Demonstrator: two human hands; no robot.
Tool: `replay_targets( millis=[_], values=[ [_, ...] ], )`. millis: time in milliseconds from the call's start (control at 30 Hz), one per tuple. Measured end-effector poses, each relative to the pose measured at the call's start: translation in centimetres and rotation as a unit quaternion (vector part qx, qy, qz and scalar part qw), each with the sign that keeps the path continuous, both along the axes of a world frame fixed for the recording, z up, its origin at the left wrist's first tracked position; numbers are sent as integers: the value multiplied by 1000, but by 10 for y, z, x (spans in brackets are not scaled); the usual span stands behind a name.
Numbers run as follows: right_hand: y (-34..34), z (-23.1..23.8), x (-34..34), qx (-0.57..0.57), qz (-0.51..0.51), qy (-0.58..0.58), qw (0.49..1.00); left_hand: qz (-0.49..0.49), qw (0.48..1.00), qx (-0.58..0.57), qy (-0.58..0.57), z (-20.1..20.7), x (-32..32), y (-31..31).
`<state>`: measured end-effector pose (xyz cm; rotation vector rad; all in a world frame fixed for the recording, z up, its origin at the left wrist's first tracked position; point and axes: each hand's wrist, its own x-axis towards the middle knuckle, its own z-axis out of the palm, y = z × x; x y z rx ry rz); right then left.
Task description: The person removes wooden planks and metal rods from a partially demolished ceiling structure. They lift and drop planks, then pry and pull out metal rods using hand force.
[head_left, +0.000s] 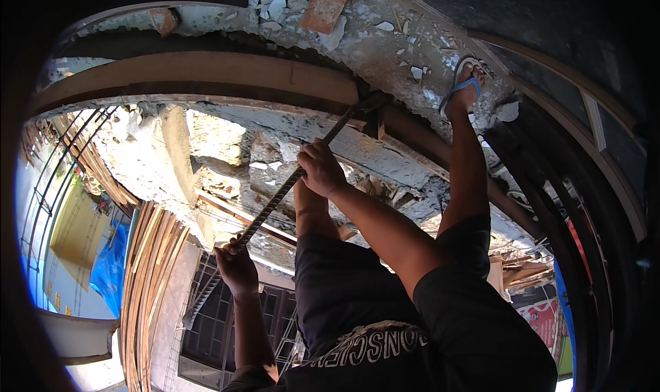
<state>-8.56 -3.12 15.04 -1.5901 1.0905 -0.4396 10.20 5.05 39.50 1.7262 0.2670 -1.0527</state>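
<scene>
A long ribbed steel bar (271,203) slants from lower left up to the right, and both my hands grip it. My left hand (236,268) is closed round its lower part. Farther up, my right hand (320,168) wraps round it near the middle. The bar's far, dark end rests at a brown wooden beam (206,75), by a break or joint in it; shadow hides exactly how it touches. Beneath the beam runs a rough, broken concrete edge (412,161). My right foot in a blue-strapped flip-flop (467,86) stands on the dusty surface beyond.
Broken tile and plaster rubble (278,3) lies at the far side, with a reddish brick piece (326,5). Long timber strips (148,282) stand at the left near a blue tarp (110,261) and thin steel rods (58,179). Dark framed panels (570,82) line the right.
</scene>
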Motion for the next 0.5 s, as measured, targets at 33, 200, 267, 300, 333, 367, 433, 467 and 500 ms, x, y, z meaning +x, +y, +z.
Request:
replay_targets(
  millis=[33, 200, 267, 300, 333, 367, 433, 467, 500],
  values=[
    [2, 0, 2, 1, -1, -1, 1000, -1, 1000, 4, 2, -1, 1, 3],
    [-13, 3, 5, 46, 11, 29, 998, -42, 998, 23, -29, 16, -21, -37],
    [-34, -2, -3, 54, 53, 34, 997, -140, 988, -15, -65, 22, -35, -77],
    [-46, -5, -6, 56, 64, 29, 996, -204, 973, -52, -94, 22, -42, -100],
    [-60, -10, -10, 83, 68, 11, 994, -232, 962, -94, -109, 18, -50, -125],
    [-75, -16, -17, 91, 105, 14, 990, -245, 953, -128, -121, 11, -58, -152],
    [-103, -29, -30, 153, 142, 12, 978, -319, 927, -140, -141, -7, -72, -209],
    [-111, -33, -39, 201, 108, 10, 974, -336, 917, -166, -137, -18, -82, -237],
    [-120, -39, -47, 245, 66, -11, 967, -341, 914, -180, -126, -30, -93, -265]
  ],
)
